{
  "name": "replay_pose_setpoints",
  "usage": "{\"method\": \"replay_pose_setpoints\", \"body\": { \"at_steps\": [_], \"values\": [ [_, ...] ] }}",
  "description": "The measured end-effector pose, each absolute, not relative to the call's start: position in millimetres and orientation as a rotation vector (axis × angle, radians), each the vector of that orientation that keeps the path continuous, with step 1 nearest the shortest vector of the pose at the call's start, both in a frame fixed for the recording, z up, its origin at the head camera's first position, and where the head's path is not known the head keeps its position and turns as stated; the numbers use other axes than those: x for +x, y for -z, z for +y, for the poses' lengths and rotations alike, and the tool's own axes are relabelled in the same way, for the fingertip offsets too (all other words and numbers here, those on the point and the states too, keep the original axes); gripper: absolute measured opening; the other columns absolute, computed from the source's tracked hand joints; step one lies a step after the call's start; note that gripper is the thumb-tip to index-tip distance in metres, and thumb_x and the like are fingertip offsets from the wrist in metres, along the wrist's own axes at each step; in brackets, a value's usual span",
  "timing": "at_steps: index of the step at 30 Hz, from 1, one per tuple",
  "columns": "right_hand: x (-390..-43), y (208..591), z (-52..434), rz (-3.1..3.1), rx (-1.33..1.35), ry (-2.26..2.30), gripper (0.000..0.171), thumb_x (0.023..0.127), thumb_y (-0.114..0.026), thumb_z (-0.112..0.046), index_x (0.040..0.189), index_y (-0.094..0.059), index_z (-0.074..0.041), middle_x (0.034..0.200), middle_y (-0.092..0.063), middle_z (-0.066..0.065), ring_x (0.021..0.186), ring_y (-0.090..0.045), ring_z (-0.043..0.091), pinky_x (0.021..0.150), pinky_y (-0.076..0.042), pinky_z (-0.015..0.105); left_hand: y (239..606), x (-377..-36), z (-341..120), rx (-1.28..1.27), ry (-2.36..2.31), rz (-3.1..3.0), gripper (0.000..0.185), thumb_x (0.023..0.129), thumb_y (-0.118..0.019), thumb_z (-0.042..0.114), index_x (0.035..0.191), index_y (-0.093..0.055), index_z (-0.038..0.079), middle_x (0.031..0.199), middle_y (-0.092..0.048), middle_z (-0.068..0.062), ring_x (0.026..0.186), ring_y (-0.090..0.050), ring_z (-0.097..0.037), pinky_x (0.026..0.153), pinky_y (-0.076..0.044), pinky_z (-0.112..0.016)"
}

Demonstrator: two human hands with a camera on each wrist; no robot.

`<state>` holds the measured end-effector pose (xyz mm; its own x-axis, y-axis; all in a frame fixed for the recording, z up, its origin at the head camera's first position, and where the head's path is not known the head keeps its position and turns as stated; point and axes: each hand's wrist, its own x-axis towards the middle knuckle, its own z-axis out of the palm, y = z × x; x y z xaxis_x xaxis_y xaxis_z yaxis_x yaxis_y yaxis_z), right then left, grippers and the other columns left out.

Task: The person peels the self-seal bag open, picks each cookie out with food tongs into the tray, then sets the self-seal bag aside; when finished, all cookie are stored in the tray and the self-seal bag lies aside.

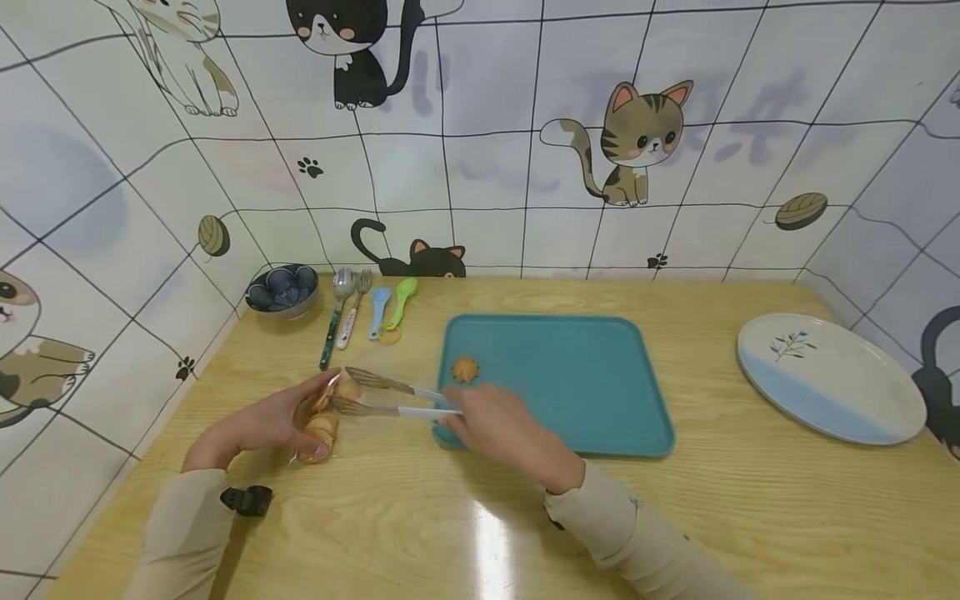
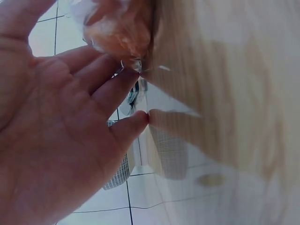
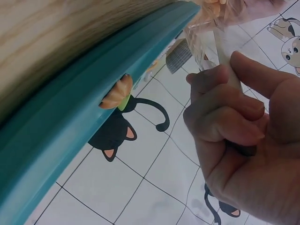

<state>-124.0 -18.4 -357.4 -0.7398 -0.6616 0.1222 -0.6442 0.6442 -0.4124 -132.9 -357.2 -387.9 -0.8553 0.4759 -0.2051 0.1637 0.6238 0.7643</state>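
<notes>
My left hand holds a clear bag of golden pastries on the wooden table, thumb on top and fingers against its side. Metal tongs with white handles are gripped in my right hand. Their tips reach left into the bag's mouth by my left thumb. Whether they pinch a pastry I cannot tell. Just right of the tongs lies a teal tray with one small golden cookie near its left edge.
A dark patterned bowl stands at the back left, with a spoon, a fork, a blue spoon and a green spoon beside it. A white and blue oval plate lies far right. Cat-patterned walls close three sides.
</notes>
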Motion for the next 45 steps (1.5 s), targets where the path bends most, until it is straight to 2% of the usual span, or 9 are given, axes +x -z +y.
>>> {"method": "replay_pose_setpoints", "body": {
  "at_steps": [5, 12, 18, 24, 30, 36, 41, 45],
  "values": [
    [-125, 360, -16, 2.789, -1.212, 0.688, 0.031, 0.092, -0.06, -0.022, 0.115, -0.06, -0.001, 0.054, -0.049, -0.002, 0.044, -0.044, 0.007, 0.044, -0.036, 0.022, 389, -131, -356, 0.525, -1.126, 2.434, 0.111, 0.069, -0.083, 0.023, 0.15, -0.009, 0.006, 0.15, -0.007, -0.027, 0.134, -0.005, -0.048, 0.1, -0.011, -0.065],
    [-129, 360, -16, 2.806, -1.324, 0.619, 0.029, 0.092, -0.059, -0.022, 0.113, -0.06, -0.002, 0.048, -0.038, -0.004, 0.041, -0.038, 0.007, 0.044, -0.035, 0.022, 389, -132, -360, 0.516, -1.132, 2.419, 0.11, 0.071, -0.082, 0.022, 0.15, -0.007, 0.007, 0.151, -0.003, -0.026, 0.134, -0.003, -0.049, 0.099, -0.012, -0.067],
    [-128, 356, -14, 2.801, -1.334, 0.599, 0.029, 0.092, -0.06, -0.022, 0.113, -0.06, -0.002, 0.046, -0.035, -0.003, 0.038, -0.034, 0.008, 0.043, -0.033, 0.022, 390, -132, -359, 0.547, -1.117, 2.426, 0.11, 0.07, -0.082, 0.024, 0.15, -0.009, 0.006, 0.152, -0.005, -0.023, 0.135, -0.006, -0.046, 0.101, -0.012, -0.064],
    [-124, 349, -11, 2.762, -1.329, 0.62, 0.03, 0.091, -0.061, -0.021, 0.113, -0.06, 0.0, 0.045, -0.036, -0.003, 0.037, -0.035, 0.008, 0.042, -0.031, 0.022, 391, -130, -359, 0.554, -1.09, 2.441, 0.109, 0.069, -0.083, 0.025, 0.15, -0.011, 0.006, 0.152, -0.01, -0.022, 0.135, -0.01, -0.044, 0.101, -0.014, -0.064],
    [-125, 343, -6, 2.729, -1.304, 0.635, 0.037, 0.092, -0.059, -0.021, 0.121, -0.057, 0.002, 0.045, -0.038, -0.003, 0.037, -0.033, 0.007, 0.042, -0.029, 0.021, 389, -132, -358, 0.572, -1.069, 2.468, 0.109, 0.069, -0.083, 0.027, 0.149, -0.013, 0.005, 0.152, -0.013, -0.021, 0.136, -0.01, -0.042, 0.102, -0.012, -0.062],
    [-126, 341, 4, 2.718, -1.215, 0.654, 0.038, 0.092, -0.059, -0.021, 0.125, -0.056, -0.003, 0.051, -0.043, -0.005, 0.04, -0.036, 0.008, 0.045, -0.031, 0.024, 388, -134, -357, 0.567, -1.056, 2.475, 0.107, 0.07, -0.082, 0.025, 0.149, -0.013, 0.003, 0.151, -0.013, -0.024, 0.135, -0.008, -0.045, 0.099, -0.013, -0.066],
    [-126, 348, -5, 2.757, -1.197, 0.581, 0.036, 0.093, -0.057, -0.027, 0.122, -0.057, -0.006, 0.056, -0.047, -0.006, 0.045, -0.041, 0.008, 0.047, -0.035, 0.024, 390, -134, -358, 0.542, -1.112, 2.425, 0.107, 0.071, -0.082, 0.023, 0.15, -0.011, 0.007, 0.152, -0.009, -0.022, 0.136, -0.006, -0.043, 0.1, -0.015, -0.064],
    [-124, 352, -14, 2.824, -1.204, 0.558, 0.025, 0.093, -0.057, -0.028, 0.105, -0.059, -0.007, 0.051, -0.041, -0.004, 0.043, -0.04, 0.009, 0.044, -0.034, 0.024, 391, -134, -358, 0.532, -1.176, 2.37, 0.108, 0.071, -0.082, 0.02, 0.15, -0.008, 0.01, 0.153, -0.005, -0.019, 0.137, -0.006, -0.04, 0.102, -0.015, -0.06]
  ]
}}
